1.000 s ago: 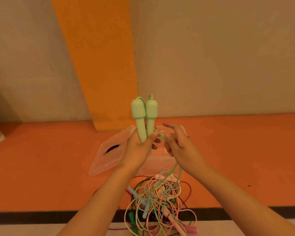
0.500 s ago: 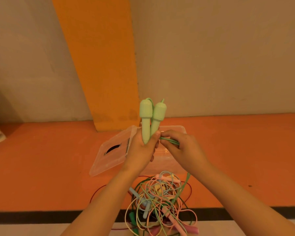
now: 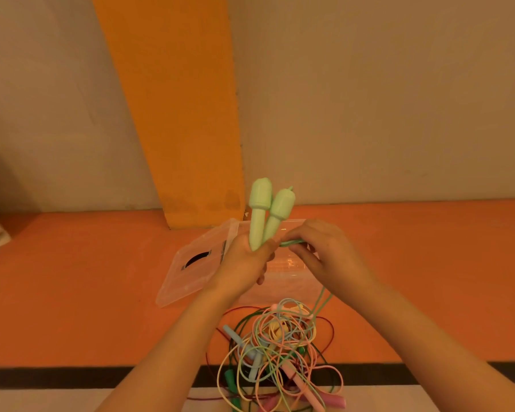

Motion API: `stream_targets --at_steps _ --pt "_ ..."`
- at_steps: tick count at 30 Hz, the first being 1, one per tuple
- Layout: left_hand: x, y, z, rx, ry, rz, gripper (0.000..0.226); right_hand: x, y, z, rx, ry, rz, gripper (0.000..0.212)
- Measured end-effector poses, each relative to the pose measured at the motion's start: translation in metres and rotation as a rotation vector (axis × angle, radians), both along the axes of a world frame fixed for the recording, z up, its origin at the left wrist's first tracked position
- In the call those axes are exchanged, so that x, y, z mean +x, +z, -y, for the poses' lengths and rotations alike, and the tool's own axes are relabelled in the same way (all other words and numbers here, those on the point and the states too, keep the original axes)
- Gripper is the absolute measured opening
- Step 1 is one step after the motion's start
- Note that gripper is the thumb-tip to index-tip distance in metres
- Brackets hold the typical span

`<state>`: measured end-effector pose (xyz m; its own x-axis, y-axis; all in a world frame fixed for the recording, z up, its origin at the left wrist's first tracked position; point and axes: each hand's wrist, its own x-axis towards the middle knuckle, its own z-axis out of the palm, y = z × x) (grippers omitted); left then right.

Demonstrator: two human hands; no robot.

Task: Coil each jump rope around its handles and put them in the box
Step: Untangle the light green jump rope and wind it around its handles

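While the left hand (image 3: 244,263) grips the two pale green handles (image 3: 265,215) by their lower ends, fingers curled round them so their thick heads stand up side by side, the right hand (image 3: 327,257) pinches the green cord (image 3: 292,242) just beside them between thumb and fingertips. Below that pinch the cord passes under the right wrist and drops into the pile of ropes (image 3: 274,349) on the orange floor (image 3: 72,292), near the person. The pile is a loose tangle of green, pink, yellow, blue and dark red loops. A blue handle (image 3: 235,334) and a pink handle (image 3: 330,399) stick out of it.

Both hands hang in front of the clear box (image 3: 286,275) and cover most of its opening, so what it holds cannot be made out. Its clear lid (image 3: 191,263) lies tilted at its left side, apparently touching it, with a dark mark on top. Behind the box an orange stripe (image 3: 176,114) runs up the pale wall (image 3: 369,99). A black strip (image 3: 42,379) crosses the floor under the forearms, and the pile lies across it.
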<state>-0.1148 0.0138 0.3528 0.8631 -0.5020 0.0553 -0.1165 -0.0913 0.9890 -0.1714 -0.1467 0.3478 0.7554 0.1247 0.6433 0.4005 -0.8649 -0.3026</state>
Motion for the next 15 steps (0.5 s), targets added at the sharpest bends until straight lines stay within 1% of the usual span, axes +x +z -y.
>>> stream_targets --at_steps 2,4,6,11,13,15 --pt "0.002 0.003 -0.004 0.052 -0.077 0.009 0.011 0.000 0.003 0.003 0.015 0.026 0.025 0.018" --pt "0.001 0.006 -0.008 0.086 -0.151 -0.035 0.009 -0.001 0.006 0.007 0.039 0.052 0.037 0.013" --pt "-0.003 0.007 -0.007 0.120 -0.176 -0.037 0.014 -0.002 0.009 0.007 0.031 0.084 0.030 0.011" --pt "-0.011 0.009 0.000 0.200 -0.108 0.129 0.032 -0.003 0.013 -0.004 -0.123 0.089 0.039 0.021" --pt "-0.011 0.006 0.001 0.270 -0.058 0.221 0.031 -0.004 0.013 -0.007 -0.146 0.088 0.041 0.023" --pt "-0.011 0.003 0.002 0.330 -0.028 0.284 0.021 -0.004 0.013 -0.007 -0.138 0.113 0.032 0.022"
